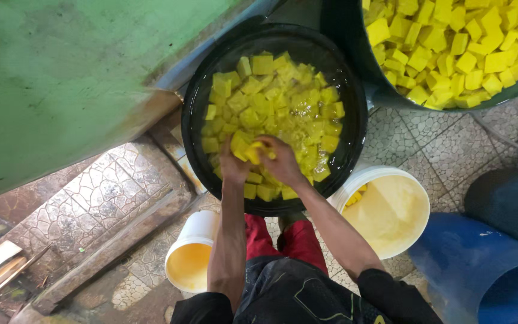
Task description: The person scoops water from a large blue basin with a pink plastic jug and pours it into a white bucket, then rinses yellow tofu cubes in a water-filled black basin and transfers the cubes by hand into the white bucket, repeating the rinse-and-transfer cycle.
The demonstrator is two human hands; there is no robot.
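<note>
A black round basin (355,129) stands on the floor, filled with water and several yellow blocks (283,99). Both my hands reach into its near side. My left hand (232,165) and my right hand (282,161) close together around one yellow block (254,151) just above the water. My forearms come up from the bottom of the view, over red trousers.
A second dark tub (391,96) heaped with dry yellow blocks sits at the top right. Two white buckets hold yellow liquid, one (418,210) at my right, one (202,228) at my left. Blue drums (487,270) stand right. A green wall (61,78) and wooden planks (109,252) lie left.
</note>
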